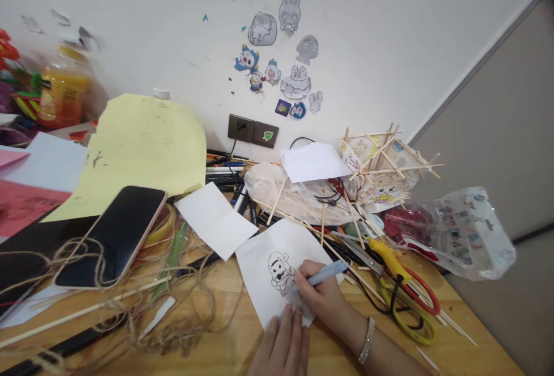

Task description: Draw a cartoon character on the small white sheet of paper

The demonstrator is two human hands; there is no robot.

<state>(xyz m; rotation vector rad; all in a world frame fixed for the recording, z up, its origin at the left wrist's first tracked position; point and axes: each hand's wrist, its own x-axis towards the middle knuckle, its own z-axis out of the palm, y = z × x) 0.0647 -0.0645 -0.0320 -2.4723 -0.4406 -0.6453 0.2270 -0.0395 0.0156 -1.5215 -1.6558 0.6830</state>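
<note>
A sheet of white paper (258, 260) lies at a slant on the wooden table and bears a black line drawing of a cartoon figure (280, 272). Pinched in my right hand (322, 295) is a light blue pen (328, 272), its lower end over the right side of the drawing. The pen's tip is hidden by my fingers. My left hand (283, 344) rests flat on the paper's lower edge, fingers stretched out and holding nothing. Just beyond the sheet's upper left corner is a second white paper (216, 219).
On the left lie a phone (113, 237), tangled twine (190, 307) and a yellow sheet (151, 145). To the right are red-and-yellow-handled scissors (426, 289), a yellow-handled tool (389, 258), a plastic pouch (480, 237) and a stick frame (385, 162). Behind, markers (225, 180) lie beside a plastic bag (264, 183).
</note>
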